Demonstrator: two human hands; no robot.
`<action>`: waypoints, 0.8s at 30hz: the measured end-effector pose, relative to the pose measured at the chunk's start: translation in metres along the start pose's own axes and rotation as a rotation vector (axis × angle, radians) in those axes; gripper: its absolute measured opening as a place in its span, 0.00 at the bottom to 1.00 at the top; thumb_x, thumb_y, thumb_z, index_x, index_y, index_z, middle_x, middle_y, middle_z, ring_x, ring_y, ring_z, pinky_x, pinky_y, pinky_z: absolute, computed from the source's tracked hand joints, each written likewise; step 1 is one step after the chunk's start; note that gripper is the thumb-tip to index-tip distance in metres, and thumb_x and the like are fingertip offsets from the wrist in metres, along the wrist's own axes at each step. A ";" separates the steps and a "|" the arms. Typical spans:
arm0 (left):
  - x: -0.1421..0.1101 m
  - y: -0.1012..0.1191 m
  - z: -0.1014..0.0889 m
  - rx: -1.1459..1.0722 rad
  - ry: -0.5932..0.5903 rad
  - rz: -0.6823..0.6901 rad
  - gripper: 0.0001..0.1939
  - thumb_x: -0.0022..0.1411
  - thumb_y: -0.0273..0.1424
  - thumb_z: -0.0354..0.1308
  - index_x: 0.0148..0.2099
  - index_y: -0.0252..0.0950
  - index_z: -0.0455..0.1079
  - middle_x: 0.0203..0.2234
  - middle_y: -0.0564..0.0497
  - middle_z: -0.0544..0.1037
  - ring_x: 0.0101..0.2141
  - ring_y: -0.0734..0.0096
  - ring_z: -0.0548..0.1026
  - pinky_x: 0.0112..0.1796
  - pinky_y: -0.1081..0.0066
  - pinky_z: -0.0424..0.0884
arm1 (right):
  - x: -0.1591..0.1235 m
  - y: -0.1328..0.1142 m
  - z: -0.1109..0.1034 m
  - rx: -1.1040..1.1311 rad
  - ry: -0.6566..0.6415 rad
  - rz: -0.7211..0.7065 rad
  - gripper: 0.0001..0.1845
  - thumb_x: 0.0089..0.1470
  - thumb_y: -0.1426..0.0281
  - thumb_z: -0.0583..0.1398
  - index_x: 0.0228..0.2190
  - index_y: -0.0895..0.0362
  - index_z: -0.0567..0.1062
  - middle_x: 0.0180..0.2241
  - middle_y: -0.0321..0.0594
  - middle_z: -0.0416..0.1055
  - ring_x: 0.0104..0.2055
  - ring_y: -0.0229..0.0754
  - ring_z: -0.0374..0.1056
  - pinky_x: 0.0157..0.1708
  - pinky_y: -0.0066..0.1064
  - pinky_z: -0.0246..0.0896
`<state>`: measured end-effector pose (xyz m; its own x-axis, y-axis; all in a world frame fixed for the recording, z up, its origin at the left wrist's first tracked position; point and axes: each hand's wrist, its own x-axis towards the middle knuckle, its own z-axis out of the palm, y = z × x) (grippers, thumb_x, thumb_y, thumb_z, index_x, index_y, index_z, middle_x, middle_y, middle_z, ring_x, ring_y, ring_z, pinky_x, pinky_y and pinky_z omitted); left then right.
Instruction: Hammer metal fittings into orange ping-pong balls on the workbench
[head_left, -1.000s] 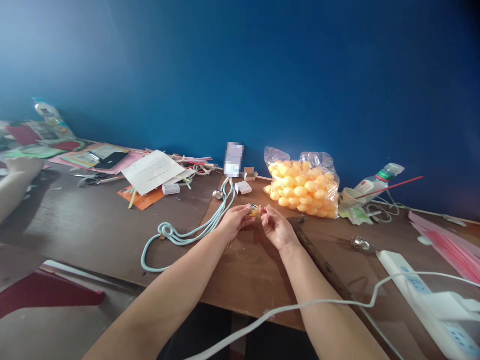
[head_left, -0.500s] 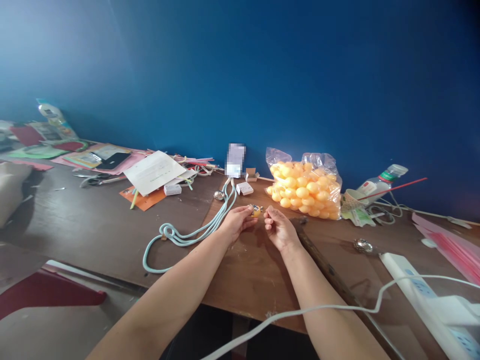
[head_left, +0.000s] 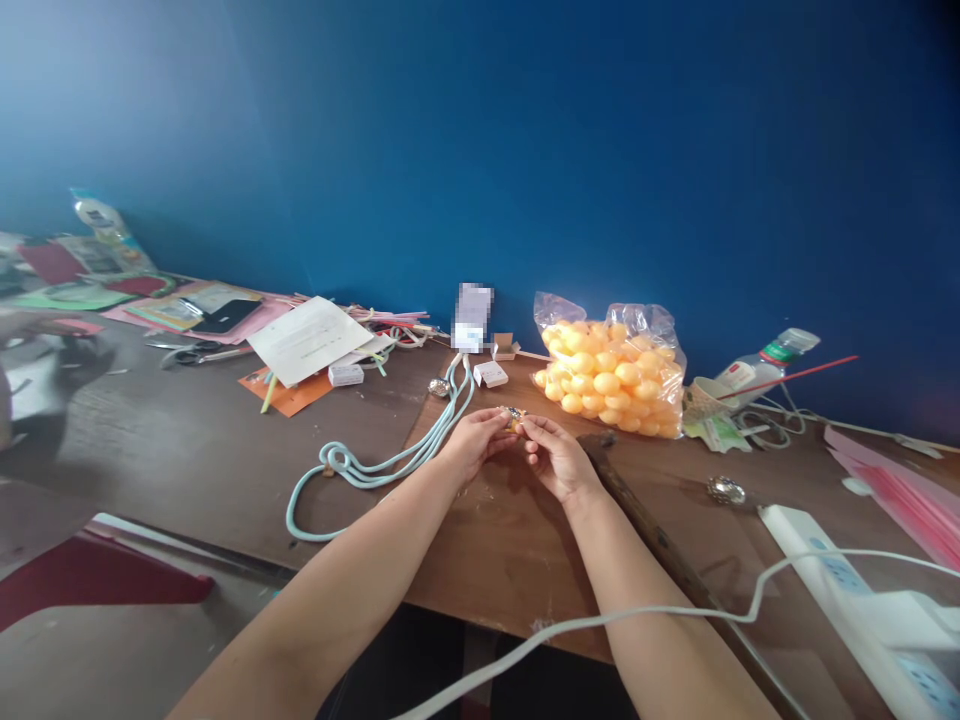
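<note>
My left hand (head_left: 474,438) and my right hand (head_left: 553,456) meet over the brown table (head_left: 517,550), fingertips together. Between them sits a small orange ball with a silvery metal piece (head_left: 513,417). The left hand's fingers curl around it and the right hand's fingers pinch at it from the right. A clear bag of orange balls (head_left: 611,377) stands just behind the right hand.
A pale blue cord (head_left: 375,465) loops left of my hands. Papers, straws and scissors (head_left: 300,340) litter the back left. A white power strip (head_left: 847,590) and white cable (head_left: 645,612) lie at right, near a bottle (head_left: 757,368). Another person's hand (head_left: 30,325) shows at far left.
My right hand has closed the small gap and now touches the ball held by the left hand. The other person's arm at far left has drawn back.
</note>
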<state>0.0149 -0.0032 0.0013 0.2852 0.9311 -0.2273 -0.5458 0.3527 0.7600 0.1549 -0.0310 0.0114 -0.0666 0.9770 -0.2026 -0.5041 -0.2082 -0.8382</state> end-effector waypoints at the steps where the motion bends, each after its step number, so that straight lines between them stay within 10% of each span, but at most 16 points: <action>1: 0.000 0.000 0.000 -0.002 -0.003 0.000 0.05 0.59 0.24 0.60 0.39 0.28 0.73 0.33 0.43 0.78 0.30 0.73 0.78 0.36 0.72 0.75 | 0.000 0.000 0.000 -0.004 0.007 0.006 0.14 0.37 0.70 0.72 0.29 0.58 0.77 0.26 0.34 0.76 0.18 0.26 0.63 0.14 0.14 0.58; 24: -0.003 0.003 0.002 0.064 -0.001 -0.032 0.05 0.58 0.26 0.63 0.36 0.27 0.74 0.28 0.44 0.78 0.29 0.72 0.77 0.36 0.72 0.74 | -0.003 -0.001 0.005 -0.148 0.068 -0.064 0.16 0.35 0.66 0.72 0.28 0.58 0.75 0.25 0.35 0.75 0.15 0.25 0.56 0.10 0.15 0.40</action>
<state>0.0141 -0.0048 0.0048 0.3021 0.9195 -0.2516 -0.4847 0.3754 0.7900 0.1513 -0.0331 0.0149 0.0223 0.9842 -0.1755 -0.3733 -0.1546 -0.9147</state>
